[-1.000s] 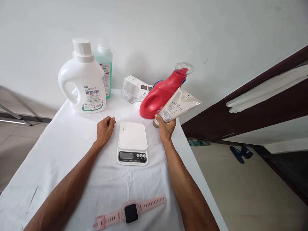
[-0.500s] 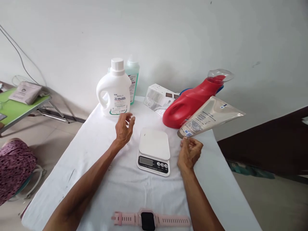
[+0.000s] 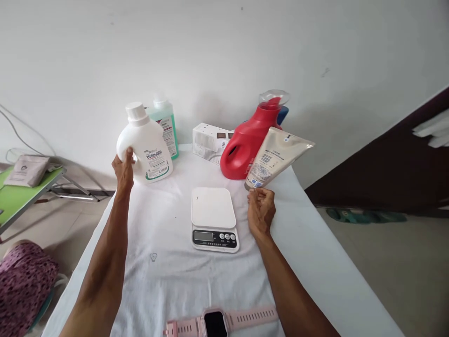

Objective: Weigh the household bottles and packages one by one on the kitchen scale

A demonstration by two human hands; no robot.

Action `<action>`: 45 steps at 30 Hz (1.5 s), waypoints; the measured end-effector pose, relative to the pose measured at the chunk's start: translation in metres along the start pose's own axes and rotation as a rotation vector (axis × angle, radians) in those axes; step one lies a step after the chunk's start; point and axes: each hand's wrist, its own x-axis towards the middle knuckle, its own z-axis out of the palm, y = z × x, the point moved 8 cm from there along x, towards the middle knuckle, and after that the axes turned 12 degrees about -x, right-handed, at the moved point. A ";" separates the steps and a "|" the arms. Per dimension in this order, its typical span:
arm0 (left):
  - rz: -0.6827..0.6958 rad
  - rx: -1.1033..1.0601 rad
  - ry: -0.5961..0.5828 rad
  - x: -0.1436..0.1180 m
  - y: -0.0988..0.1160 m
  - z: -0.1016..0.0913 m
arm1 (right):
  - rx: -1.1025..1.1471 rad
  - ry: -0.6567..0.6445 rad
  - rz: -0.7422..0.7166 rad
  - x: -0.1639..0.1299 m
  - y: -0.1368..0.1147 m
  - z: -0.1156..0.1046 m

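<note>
My left hand (image 3: 123, 169) grips the handle of a white detergent jug (image 3: 147, 145), which leans to the left at the far left of the white-clothed table (image 3: 168, 262). My right hand (image 3: 261, 209) is closed just below the cap end of a beige tube (image 3: 277, 155) that leans up to the right against a red detergent bottle (image 3: 245, 142); whether the fingers still pinch it I cannot tell. A white kitchen scale (image 3: 213, 217) lies between my hands with nothing on its platform.
A green bottle (image 3: 164, 122) stands behind the white jug. A white box (image 3: 210, 142) lies at the back. A pink smartwatch (image 3: 217, 322) lies at the near edge. A green side table (image 3: 21, 187) stands left, a dark door (image 3: 379, 173) right.
My left hand went from resting by the scale to the white jug's handle and tipped the jug. My right hand slid off the beige tube's body to just below its cap.
</note>
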 end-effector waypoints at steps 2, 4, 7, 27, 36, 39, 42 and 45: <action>0.004 -0.094 0.017 -0.009 0.006 0.004 | 0.004 -0.008 -0.005 0.001 -0.001 0.001; 0.006 -0.158 0.072 -0.020 0.013 0.004 | 0.012 -0.004 -0.005 0.001 -0.002 0.001; 0.004 -0.201 0.204 -0.032 0.027 -0.006 | 0.020 0.018 -0.015 0.002 -0.004 0.000; -0.071 -0.543 -0.195 -0.109 0.124 0.062 | 0.114 0.091 -0.006 0.008 0.000 0.001; -0.134 -0.552 -0.316 -0.143 0.119 0.118 | 0.131 0.094 -0.011 0.007 -0.008 -0.004; -0.163 -0.520 -0.325 -0.148 0.112 0.123 | 0.138 0.074 -0.018 0.007 -0.009 -0.004; -0.153 -0.498 -0.326 -0.149 0.109 0.124 | 0.133 0.072 -0.028 0.008 -0.010 -0.004; -0.117 -0.466 -0.345 -0.149 0.108 0.125 | 0.129 0.078 -0.023 0.009 -0.010 -0.003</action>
